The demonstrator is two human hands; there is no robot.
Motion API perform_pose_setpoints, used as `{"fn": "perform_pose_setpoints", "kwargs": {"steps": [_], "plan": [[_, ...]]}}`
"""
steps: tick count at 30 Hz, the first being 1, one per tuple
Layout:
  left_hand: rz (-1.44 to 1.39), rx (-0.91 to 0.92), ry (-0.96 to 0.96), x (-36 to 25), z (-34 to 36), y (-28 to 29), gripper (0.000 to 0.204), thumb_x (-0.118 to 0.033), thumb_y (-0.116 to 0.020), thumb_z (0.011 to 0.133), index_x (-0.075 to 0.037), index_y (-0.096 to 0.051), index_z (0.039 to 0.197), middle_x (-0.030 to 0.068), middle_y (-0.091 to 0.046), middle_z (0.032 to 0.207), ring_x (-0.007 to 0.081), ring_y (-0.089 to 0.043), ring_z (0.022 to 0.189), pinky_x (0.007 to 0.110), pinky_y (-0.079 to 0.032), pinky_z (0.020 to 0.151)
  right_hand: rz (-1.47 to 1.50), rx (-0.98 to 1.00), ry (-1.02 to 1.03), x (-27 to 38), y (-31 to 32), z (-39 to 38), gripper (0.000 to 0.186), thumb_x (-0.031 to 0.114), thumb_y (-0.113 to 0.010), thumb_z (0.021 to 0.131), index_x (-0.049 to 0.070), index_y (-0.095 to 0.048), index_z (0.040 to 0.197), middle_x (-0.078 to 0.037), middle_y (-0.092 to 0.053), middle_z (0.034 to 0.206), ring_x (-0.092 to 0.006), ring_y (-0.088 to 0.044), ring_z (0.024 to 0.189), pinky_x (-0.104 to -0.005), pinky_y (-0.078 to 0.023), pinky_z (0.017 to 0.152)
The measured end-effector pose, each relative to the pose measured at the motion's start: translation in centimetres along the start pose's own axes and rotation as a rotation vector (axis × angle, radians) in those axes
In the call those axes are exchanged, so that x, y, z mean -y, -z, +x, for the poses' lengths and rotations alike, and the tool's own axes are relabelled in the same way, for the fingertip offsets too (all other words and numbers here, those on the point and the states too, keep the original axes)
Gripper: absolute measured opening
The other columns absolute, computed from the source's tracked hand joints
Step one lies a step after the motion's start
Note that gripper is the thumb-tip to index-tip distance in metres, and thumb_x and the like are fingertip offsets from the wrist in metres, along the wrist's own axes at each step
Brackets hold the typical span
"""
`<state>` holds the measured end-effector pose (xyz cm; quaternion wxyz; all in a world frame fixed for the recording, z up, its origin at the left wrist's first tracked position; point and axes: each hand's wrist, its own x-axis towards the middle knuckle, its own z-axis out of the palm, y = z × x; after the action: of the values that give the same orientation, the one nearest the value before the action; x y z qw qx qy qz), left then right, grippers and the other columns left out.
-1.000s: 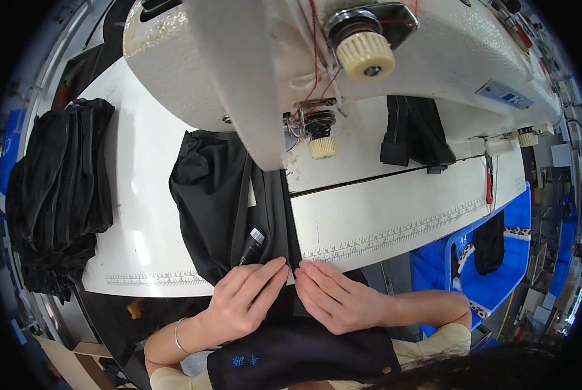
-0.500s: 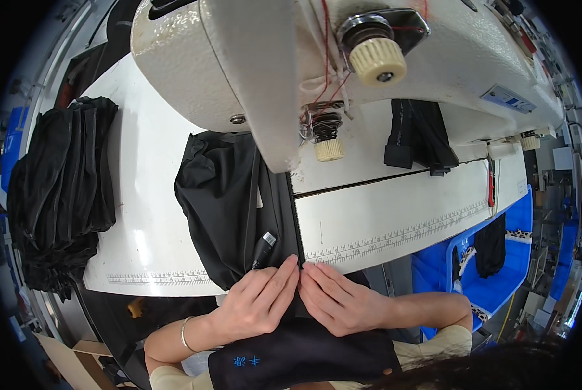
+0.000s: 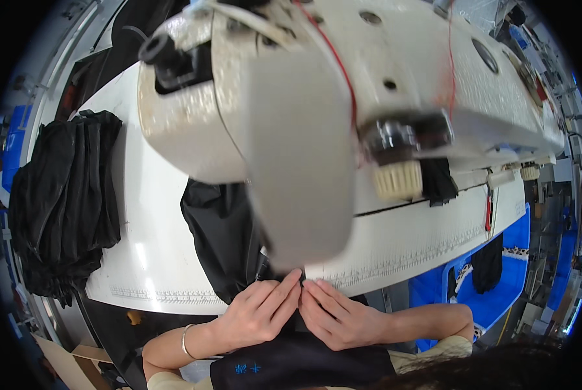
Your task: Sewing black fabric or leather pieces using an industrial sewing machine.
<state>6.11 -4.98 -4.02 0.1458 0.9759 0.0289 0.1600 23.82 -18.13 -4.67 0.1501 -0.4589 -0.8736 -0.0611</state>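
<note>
Left hand point(image 3: 257, 316) and right hand point(image 3: 344, 323) bare. Thin silvery bangle point(image 3: 185, 340), left wrist. Cream short sleeves point(image 3: 432, 355), lower frame. Dark apron point(image 3: 317, 364), blue stitched marking point(image 3: 246, 368), bottom centre-left. Hair point(image 3: 499, 364) lower right.

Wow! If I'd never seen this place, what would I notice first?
Probably the big, glossy white sewing machine filling the top middle. Next come the left fingers and right fingers, close together at the edge of a smooth black cloth, low in the middle. Then maybe the wrinkled heap of black cloth on the left and the blue plastic bin at lower right.
</note>
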Motion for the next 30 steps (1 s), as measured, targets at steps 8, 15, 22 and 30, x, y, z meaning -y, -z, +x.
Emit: {"fn": "perform_pose_setpoints", "kwargs": {"steps": [8,15,22,30], "plan": [[-0.111,-0.033,0.034,5.2,3.2,0.1,0.036,-0.004,-0.064,0.063,0.007,-0.063,0.098,0.0193,-0.061,0.108,0.0228,-0.057,0.077,0.031,-0.052,0.064,-0.230,0.044,0.060,-4.9,-2.7,1.8,0.030,0.017,-0.055,0.079,-0.003,-0.064,0.100,-0.018,-0.060,0.108,-0.0349,-0.061,0.105,-0.0456,-0.048,0.099],[-0.183,0.189,0.168,8.8,3.8,0.2,0.032,-0.008,-0.056,0.084,-0.003,-0.063,0.114,0.0170,-0.060,0.114,0.0299,-0.059,0.107,0.041,-0.047,0.094,0.600,-0.191,-0.440,-7.2,-5.4,2.8,0.023,0.020,-0.062,0.084,0.002,-0.061,0.098,-0.015,-0.060,0.107,-0.0337,-0.061,0.097,-0.0440,-0.050,0.082],[-0.236,0.052,0.268,11.2,3.5,0.0,0.036,-0.007,-0.059,0.080,-0.004,-0.062,0.116,0.0164,-0.059,0.120,0.0312,-0.057,0.111,0.044,-0.045,0.096,0.478,-0.138,-0.257,-10.0,-5.1,3.7,0.027,0.019,-0.060,0.080,0.000,-0.062,0.100,-0.016,-0.065,0.097,-0.0322,-0.064,0.092,-0.0416,-0.052,0.084],[0.050,-0.007,0.149,10.2,2.9,-1.2,0.039,-0.006,-0.062,0.072,-0.003,-0.065,0.110,0.0180,-0.062,0.115,0.0345,-0.059,0.106,0.046,-0.046,0.092,-0.135,0.005,0.050,-10.5,-3.5,3.1,0.037,0.017,-0.057,0.071,-0.001,-0.063,0.102,-0.013,-0.069,0.098,-0.0197,-0.067,0.088,-0.0310,-0.054,0.085]]}}
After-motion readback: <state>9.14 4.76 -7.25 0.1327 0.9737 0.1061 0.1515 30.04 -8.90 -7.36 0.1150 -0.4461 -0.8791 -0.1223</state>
